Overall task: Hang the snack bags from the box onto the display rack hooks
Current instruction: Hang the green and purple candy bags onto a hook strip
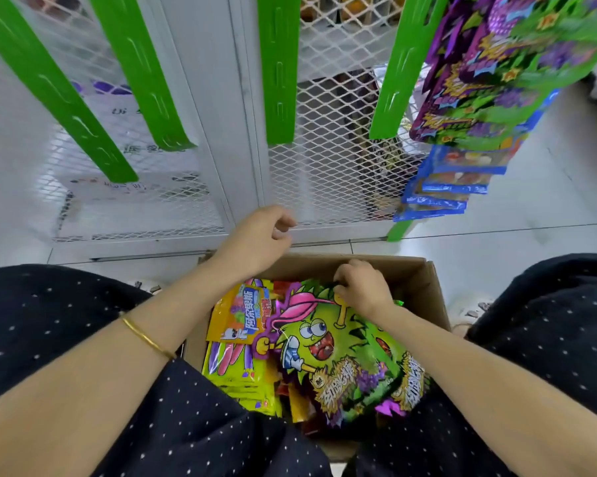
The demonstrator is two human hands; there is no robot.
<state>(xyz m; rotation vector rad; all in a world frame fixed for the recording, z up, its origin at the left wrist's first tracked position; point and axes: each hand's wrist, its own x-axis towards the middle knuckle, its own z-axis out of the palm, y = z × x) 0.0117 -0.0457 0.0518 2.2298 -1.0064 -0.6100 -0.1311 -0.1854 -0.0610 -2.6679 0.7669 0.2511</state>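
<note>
I see the R hand down in the cardboard box, fingers curled, pinching the top edge of the green monster snack bag. That bag lies face-up on top of the pile, covering the box's middle and right. The L hand hangs over the box's far-left corner, fingers loosely curled, holding nothing. I can't tell if it touches the rim. There's a gold bangle on that forearm.

Left of the green bag a yellow bag sits atop more packs, w/ little slack betw. contents and box walls. The box sits on the floor betw. the person's knees in dark dotted fabric, which crowd it on both sides.

The white mesh rack stands just beyond the box's far edge, w/ four green strips running down its face. Top right, green-purple bags hang in a row, w/ blue packs below them. Open room is mostly straight up from the box toward the middle strips.
</note>
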